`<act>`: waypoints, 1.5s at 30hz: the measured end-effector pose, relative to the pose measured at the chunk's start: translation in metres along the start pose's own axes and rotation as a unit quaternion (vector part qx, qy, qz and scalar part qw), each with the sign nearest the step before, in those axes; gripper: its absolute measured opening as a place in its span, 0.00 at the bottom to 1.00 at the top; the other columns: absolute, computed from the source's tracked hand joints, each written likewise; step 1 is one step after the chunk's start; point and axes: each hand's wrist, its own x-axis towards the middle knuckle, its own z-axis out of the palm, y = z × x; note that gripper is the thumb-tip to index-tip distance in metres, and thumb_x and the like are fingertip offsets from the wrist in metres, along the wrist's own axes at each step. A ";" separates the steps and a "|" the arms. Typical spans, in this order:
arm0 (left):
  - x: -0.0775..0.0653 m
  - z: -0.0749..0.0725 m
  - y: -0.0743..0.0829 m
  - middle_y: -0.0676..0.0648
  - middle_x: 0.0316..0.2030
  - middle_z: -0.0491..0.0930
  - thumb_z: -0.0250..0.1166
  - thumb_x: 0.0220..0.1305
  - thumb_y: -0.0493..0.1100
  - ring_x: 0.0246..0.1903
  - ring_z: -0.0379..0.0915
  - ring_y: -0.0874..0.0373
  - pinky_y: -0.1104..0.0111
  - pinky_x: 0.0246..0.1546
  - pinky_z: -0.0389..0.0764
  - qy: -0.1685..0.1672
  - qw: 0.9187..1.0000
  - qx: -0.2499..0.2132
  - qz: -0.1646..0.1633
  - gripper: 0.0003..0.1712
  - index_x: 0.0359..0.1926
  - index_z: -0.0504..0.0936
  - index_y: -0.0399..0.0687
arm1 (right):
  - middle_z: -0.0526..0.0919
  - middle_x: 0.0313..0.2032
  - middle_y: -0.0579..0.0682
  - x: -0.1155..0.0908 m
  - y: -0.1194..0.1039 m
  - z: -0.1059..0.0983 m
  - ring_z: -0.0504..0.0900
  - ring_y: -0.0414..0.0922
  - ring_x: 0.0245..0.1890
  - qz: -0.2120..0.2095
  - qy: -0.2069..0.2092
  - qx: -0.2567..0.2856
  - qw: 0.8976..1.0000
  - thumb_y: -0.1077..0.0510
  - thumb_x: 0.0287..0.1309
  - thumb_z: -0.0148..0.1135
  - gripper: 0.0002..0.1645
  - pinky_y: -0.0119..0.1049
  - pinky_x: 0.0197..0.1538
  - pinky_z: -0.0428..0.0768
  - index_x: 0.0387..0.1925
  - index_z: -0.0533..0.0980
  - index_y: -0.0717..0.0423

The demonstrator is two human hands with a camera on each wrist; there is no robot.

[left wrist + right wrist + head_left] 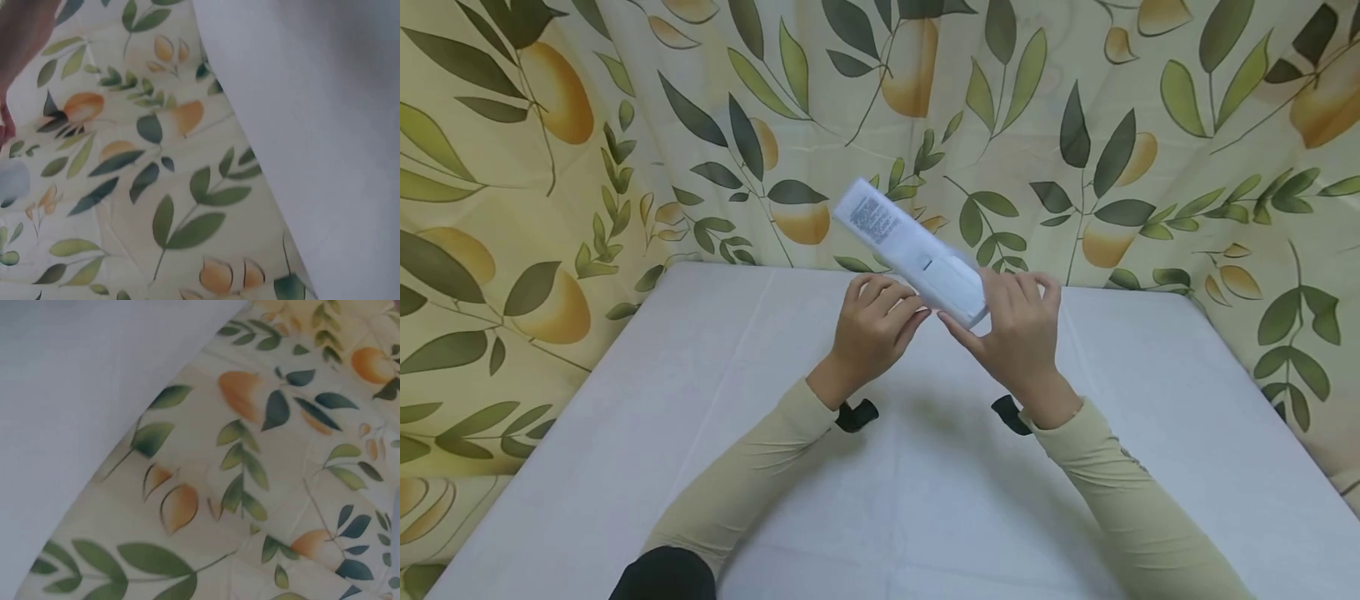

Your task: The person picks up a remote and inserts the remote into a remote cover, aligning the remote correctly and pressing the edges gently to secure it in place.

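At the near left edge, a dark rounded shape (pixel 664 575) overlaps the left sleeve (pixel 745 475); the right sleeve (pixel 1135 500) enters from the near right. Both are pale and reach the wrists. A white-covered table (pixel 925 508) spreads beneath them, with soft shadows under the arms. Farther along, a black piece (pixel 859 415) juts inward below the left wrist, and a matching black fitting (pixel 1012 415) below the right.

Beyond these, the right hand (pixel 1021 329) pinches the near right end of a white device (pixel 917 258), its thumb along the near edge. The left hand (pixel 876 323) has bent fingers, its thumb and index tips close together at the device's near edge; whether they pinch it, I cannot tell. The device is raised above the far part of the table, slanting from near right to far left, with a printed label (pixel 874 218) toward its far left end and a small dark slot (pixel 927 263) nearer the right hand. Farthest, a leaf-and-fruit patterned curtain (pixel 700 212) hangs behind the table.
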 end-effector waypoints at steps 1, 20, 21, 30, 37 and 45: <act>-0.001 -0.001 -0.002 0.50 0.30 0.82 0.69 0.55 0.44 0.37 0.74 0.55 0.61 0.48 0.72 -0.003 1.000 0.013 0.008 0.06 0.30 0.84 0.46 | 0.81 0.32 0.65 -0.001 0.003 0.000 0.76 0.59 0.34 -0.014 -0.002 -0.010 1.000 0.41 0.45 0.68 0.37 0.57 0.46 0.68 0.45 0.73 0.69; 0.015 -0.011 -0.009 0.51 0.42 0.79 0.59 0.62 0.50 0.50 0.66 0.55 0.52 0.60 0.55 -0.171 0.984 -0.036 0.037 0.15 0.46 0.83 0.52 | 0.80 0.29 0.59 -0.023 0.025 0.001 0.76 0.55 0.30 -0.212 -0.013 -0.041 0.976 0.42 0.68 0.42 0.29 0.61 0.47 0.71 0.42 0.74 0.65; 0.015 -0.010 -0.008 0.52 0.40 0.80 0.59 0.63 0.49 0.49 0.67 0.55 0.53 0.59 0.56 -0.165 0.985 -0.025 0.042 0.12 0.44 0.84 0.52 | 0.80 0.28 0.59 -0.024 0.025 0.001 0.76 0.55 0.30 -0.214 -0.014 -0.040 0.976 0.42 0.68 0.42 0.29 0.61 0.46 0.71 0.42 0.74 0.65; 0.010 0.000 0.003 0.54 0.32 0.83 0.69 0.52 0.40 0.41 0.73 0.57 0.58 0.52 0.66 -0.088 0.992 0.017 0.089 0.05 0.33 0.85 0.50 | 0.79 0.28 0.58 -0.030 0.022 0.002 0.75 0.54 0.29 -0.220 -0.062 0.008 0.974 0.40 0.67 0.41 0.32 0.59 0.45 0.71 0.41 0.74 0.66; 0.006 0.006 0.011 0.53 0.28 0.81 0.67 0.53 0.39 0.36 0.72 0.57 0.60 0.48 0.70 -0.036 0.997 0.011 0.073 0.02 0.30 0.85 0.47 | 0.79 0.28 0.58 -0.025 0.020 0.003 0.76 0.52 0.30 -0.220 -0.083 0.055 0.970 0.39 0.60 0.51 0.31 0.58 0.43 0.72 0.41 0.74 0.67; 0.006 0.002 0.000 0.52 0.35 0.81 0.67 0.56 0.44 0.42 0.72 0.56 0.59 0.52 0.69 -0.095 0.994 0.015 0.059 0.13 0.43 0.84 0.49 | 0.80 0.29 0.59 -0.021 0.027 -0.001 0.77 0.54 0.31 -0.211 -0.091 0.005 0.973 0.43 0.43 0.70 0.34 0.60 0.45 0.72 0.42 0.74 0.67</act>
